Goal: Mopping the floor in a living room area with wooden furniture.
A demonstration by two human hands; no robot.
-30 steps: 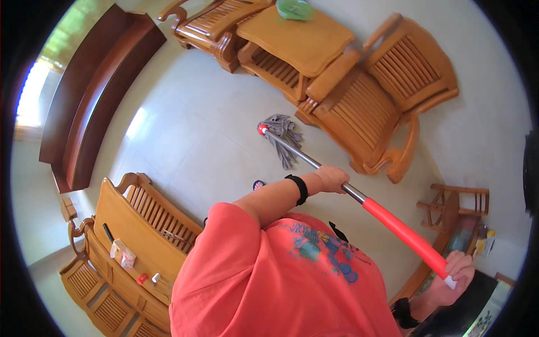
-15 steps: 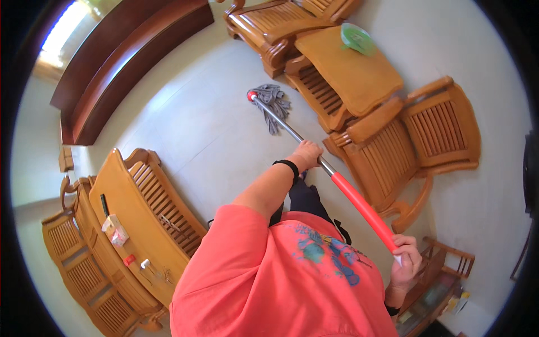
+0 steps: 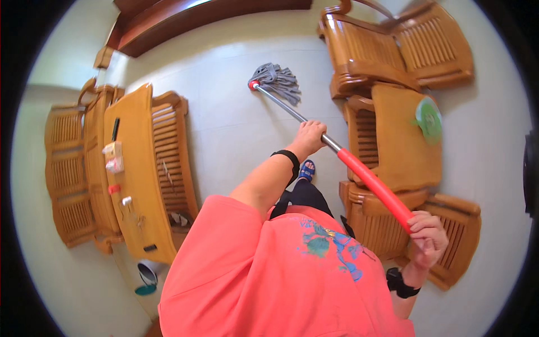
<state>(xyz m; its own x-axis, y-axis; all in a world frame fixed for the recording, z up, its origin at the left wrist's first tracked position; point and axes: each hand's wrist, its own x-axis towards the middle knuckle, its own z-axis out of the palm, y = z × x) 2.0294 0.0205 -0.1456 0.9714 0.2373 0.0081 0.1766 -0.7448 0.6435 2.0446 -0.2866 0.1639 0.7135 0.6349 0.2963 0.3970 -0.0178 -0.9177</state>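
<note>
A mop reaches diagonally across the view, its grey strand head (image 3: 276, 82) on the floor ahead of me. Its strands fan out to the right from a red collar (image 3: 254, 85). My left hand (image 3: 310, 138) is wrapped around the metal shaft (image 3: 281, 104), just above the red grip (image 3: 373, 182). At the grip's upper end, to the right of my body, my right hand (image 3: 429, 238) is closed around it. A blue sandal (image 3: 307, 169) on my foot shows below my left hand.
On the left, a long wooden table (image 3: 135, 185) holds a tissue box (image 3: 113, 157) and small items, beside a slatted bench (image 3: 70, 174). A bucket (image 3: 150, 272) stands near it. Wooden chairs (image 3: 365, 48) and a small table (image 3: 401, 151) with a green-and-white fan-shaped item (image 3: 429, 119) line the right.
My view has turned, so the furniture sits differently around me. The mop head has moved away from the right-hand furniture, and its strands now spread to the right. Both hands keep their hold.
</note>
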